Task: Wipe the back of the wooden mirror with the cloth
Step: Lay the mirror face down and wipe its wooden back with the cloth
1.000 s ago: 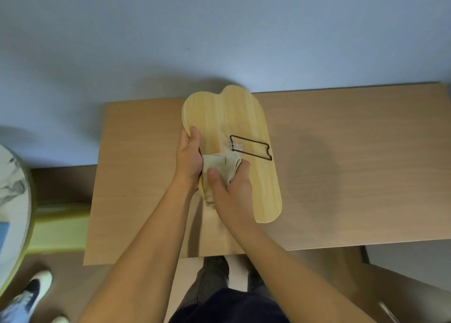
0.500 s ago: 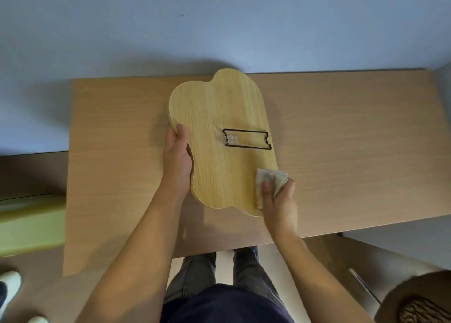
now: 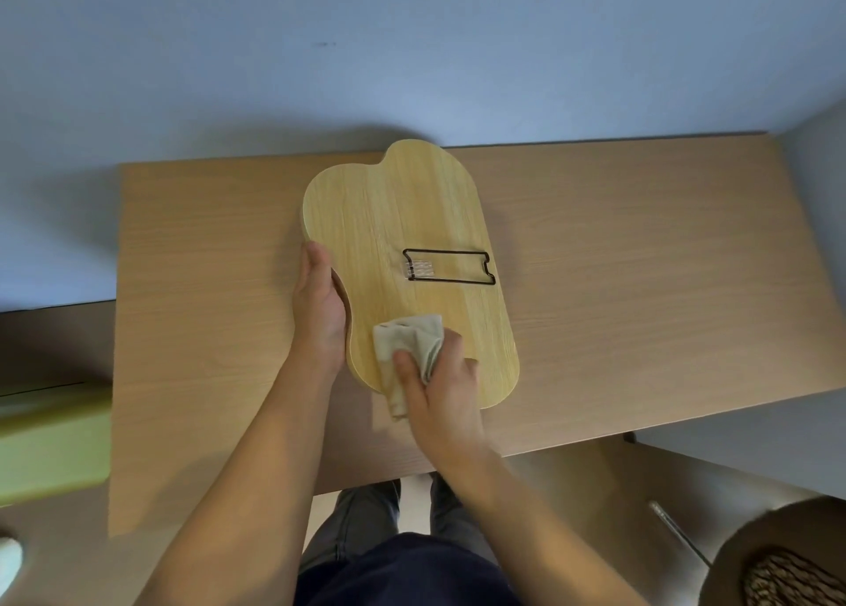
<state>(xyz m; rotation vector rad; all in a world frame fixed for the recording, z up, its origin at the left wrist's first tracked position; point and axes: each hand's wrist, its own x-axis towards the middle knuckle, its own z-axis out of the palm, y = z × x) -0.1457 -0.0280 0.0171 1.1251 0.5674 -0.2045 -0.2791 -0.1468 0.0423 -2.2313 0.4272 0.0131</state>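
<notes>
While I am watching from the head view, a green block [image 3: 50,440] is sitting low at the far left, beside the table [image 3: 641,294]. Moving right, the left hand [image 3: 320,308] is bracing the mirror [image 3: 398,221] at its left edge, fingers together and curled against the rim where the outline dips inward. The mirror is lying flat, back up, near the middle of the table, with its far end reaching the wall side and its near end close to the front edge. On its back a black wire stand [image 3: 451,265] is lying folded flat, with a clear patch of tape at its left end. Further right and nearer to me, the right hand [image 3: 439,390] is pressing the cloth [image 3: 412,344] onto the mirror's near part, thumb and fingers clamped on the bunched fabric, one tail trailing past the near edge. At the far right corner a dark round basket [image 3: 778,559] is showing low down.
</notes>
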